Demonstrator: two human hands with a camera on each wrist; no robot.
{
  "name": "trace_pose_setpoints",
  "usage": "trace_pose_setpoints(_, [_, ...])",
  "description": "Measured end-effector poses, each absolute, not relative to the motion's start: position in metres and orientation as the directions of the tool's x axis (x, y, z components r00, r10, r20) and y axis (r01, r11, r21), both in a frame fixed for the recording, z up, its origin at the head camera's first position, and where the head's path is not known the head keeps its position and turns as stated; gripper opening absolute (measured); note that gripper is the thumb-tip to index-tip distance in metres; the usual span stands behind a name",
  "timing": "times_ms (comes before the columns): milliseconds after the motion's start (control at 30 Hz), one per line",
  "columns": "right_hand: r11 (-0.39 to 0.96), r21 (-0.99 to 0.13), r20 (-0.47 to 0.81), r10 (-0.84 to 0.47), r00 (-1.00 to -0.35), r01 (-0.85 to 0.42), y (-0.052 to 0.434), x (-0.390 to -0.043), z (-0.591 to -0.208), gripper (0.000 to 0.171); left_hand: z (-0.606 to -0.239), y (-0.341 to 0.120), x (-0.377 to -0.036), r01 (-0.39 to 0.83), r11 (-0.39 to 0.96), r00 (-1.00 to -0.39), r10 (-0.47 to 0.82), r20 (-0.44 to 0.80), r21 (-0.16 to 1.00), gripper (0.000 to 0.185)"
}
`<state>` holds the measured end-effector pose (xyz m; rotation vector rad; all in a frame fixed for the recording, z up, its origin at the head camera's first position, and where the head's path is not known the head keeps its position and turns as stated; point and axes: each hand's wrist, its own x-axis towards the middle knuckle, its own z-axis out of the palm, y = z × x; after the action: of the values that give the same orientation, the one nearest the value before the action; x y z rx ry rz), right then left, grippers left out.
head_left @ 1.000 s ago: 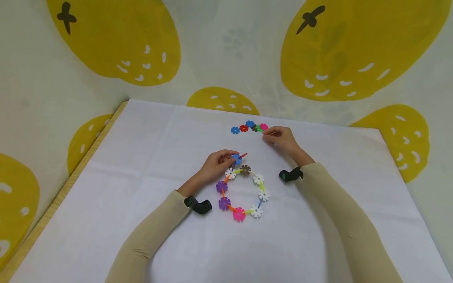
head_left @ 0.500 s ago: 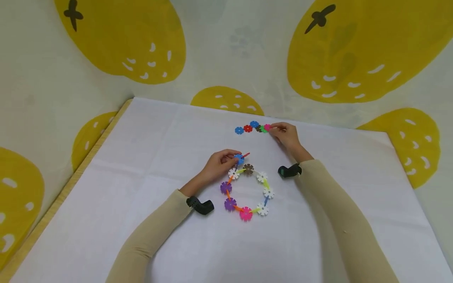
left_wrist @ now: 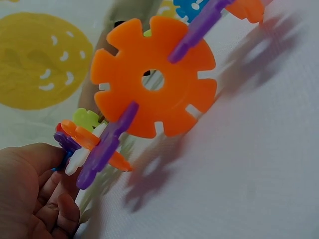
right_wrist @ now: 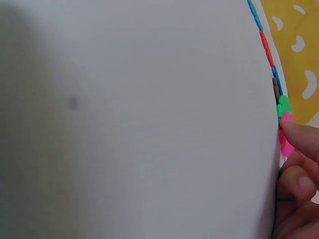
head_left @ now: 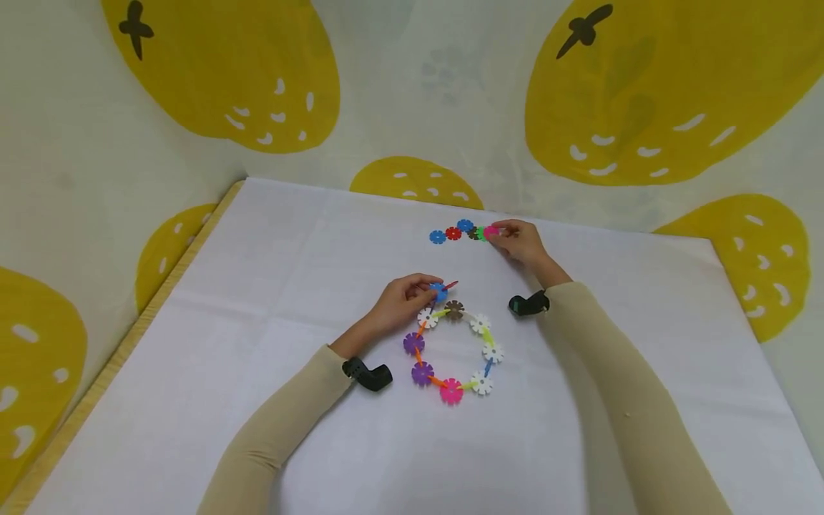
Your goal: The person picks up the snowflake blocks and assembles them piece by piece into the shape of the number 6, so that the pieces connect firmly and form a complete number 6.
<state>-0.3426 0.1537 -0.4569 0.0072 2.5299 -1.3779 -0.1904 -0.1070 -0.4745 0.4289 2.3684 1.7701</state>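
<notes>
A ring of snowflake discs joined edge to edge lies on the white tablecloth. My left hand pinches the blue disc at the ring's top left; a red piece sticks out beside it. In the left wrist view an orange disc with purple connectors fills the frame, and my left hand's fingers hold the chain's end. Farther back my right hand pinches a pink disc at the right end of a short row of loose discs. The right wrist view shows the pink disc edge-on between the fingertips.
The loose row holds blue, red, brown and green discs. The table's wooden left edge runs beside a wall cloth with yellow fruit shapes. Black wrist cameras sit on both beige sleeves.
My right hand has slid a little up and back onto the pink disc at the end of the row. The left hand keeps its hold on the blue disc.
</notes>
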Motion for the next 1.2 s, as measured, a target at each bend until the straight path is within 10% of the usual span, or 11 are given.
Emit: trace_pose_setpoints(1200, [0.348,-0.928,-0.268,-0.367,-0.891,0.136,0.16,-0.289,-0.446,0.038,-0.439,-0.103,-0.174,0.166,0.306,-0.939,0.339,0.055,0.937,0.03])
